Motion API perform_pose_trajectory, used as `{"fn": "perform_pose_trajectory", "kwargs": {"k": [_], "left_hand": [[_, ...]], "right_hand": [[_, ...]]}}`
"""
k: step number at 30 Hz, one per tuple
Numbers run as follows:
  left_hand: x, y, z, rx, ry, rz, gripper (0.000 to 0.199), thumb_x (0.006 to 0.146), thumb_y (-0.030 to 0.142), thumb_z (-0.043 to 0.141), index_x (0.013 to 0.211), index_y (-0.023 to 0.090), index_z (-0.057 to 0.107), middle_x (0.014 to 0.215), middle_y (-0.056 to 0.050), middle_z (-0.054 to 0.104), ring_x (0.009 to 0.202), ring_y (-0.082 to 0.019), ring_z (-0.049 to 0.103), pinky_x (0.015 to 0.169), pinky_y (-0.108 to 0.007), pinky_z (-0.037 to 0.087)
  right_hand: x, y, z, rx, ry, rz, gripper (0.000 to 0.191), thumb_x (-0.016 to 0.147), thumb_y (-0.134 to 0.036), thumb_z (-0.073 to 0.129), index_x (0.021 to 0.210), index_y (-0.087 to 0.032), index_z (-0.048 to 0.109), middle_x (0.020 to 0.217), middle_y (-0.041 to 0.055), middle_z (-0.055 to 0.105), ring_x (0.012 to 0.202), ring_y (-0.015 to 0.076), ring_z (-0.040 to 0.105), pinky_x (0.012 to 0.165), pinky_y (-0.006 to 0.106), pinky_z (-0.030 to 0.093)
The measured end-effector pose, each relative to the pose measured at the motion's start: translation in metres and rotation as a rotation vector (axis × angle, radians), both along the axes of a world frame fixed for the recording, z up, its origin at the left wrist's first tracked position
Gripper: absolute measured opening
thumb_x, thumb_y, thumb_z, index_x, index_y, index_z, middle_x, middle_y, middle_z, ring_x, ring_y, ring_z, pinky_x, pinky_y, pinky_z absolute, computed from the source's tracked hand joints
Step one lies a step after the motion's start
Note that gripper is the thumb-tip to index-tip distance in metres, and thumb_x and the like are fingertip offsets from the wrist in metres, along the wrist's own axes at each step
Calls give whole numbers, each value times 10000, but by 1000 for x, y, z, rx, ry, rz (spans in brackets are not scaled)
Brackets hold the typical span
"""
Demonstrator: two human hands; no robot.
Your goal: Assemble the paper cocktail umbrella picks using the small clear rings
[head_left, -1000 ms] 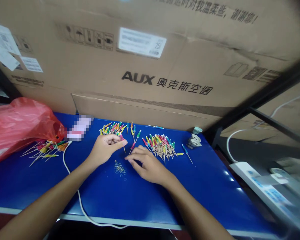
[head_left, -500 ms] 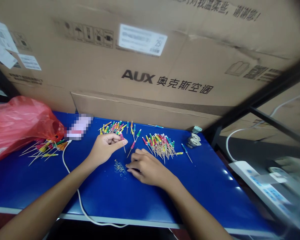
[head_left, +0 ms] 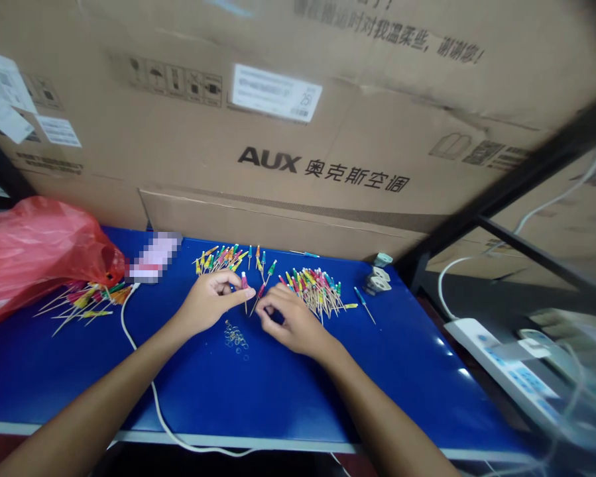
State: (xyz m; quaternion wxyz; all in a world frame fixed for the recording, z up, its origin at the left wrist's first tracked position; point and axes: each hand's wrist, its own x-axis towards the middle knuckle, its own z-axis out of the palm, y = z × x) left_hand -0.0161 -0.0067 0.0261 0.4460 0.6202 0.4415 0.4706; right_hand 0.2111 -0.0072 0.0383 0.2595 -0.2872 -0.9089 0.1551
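Between the thumb and fingers of my left hand [head_left: 211, 301] is a pink paper-umbrella pick [head_left: 244, 283], held upright with its stick down. My right hand [head_left: 290, 318] is closed in a pinch just to its right; whatever its fingertips hold is too small to make out. A dark pink pick [head_left: 260, 291] lies by those fingertips. Small clear rings [head_left: 235, 336] lie in a loose pile below the hands. Behind my left hand is a group of colored picks [head_left: 221, 257], and a larger bunch [head_left: 322, 291] lies behind my right hand.
A red plastic bag [head_left: 49, 252] covers part of more picks [head_left: 86, 301] at left. A blurred-out phone-like item [head_left: 154, 257] has a white cable [head_left: 156, 397] crossing the blue table [head_left: 258, 404]. A large carton [head_left: 327, 132] stands behind; a power strip [head_left: 506, 371] is at right.
My right hand has moved up from beside the rings toward the held pick, and its fingers have come together. My left hand still holds the pink pick. The camera view has shifted slightly.
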Motion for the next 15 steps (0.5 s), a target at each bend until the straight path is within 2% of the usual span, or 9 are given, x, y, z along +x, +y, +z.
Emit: {"fn": "perform_pose_trajectory", "kwargs": {"k": [4, 7, 11, 15], "left_hand": [[7, -9, 1, -122, 40, -162, 285, 771, 407, 803, 774, 163, 654, 608, 19, 612, 457, -77, 452, 430, -195, 316], [13, -16, 4, -123, 78, -247, 268, 759, 386, 809, 781, 154, 677, 660, -1, 660, 498, -79, 475, 455, -191, 332], [16, -21, 7, -82, 175, -254, 249, 782, 386, 781, 798, 150, 703, 627, 9, 646, 468, -69, 417, 438, -190, 282], [16, -21, 8, -61, 208, -244, 257, 780, 395, 780, 800, 149, 711, 619, 14, 639, 467, -69, 414, 441, -190, 268]], "right_hand": [[7, 0, 8, -28, 233, -125, 91, 969, -211, 560, 916, -219, 635, 770, 14, 602, 740, 174, 539, 767, 342, 439], [7, -4, 10, -58, 291, -125, 83, 974, -225, 570, 945, -221, 648, 772, 14, 612, 735, 172, 556, 754, 340, 452], [6, -8, 11, -85, 293, -101, 85, 977, -226, 572, 969, -225, 656, 769, 10, 611, 740, 171, 563, 787, 355, 461], [7, -8, 13, -91, 303, -112, 80, 977, -231, 574, 972, -226, 653, 775, 12, 609, 739, 170, 559, 758, 349, 460]]}}
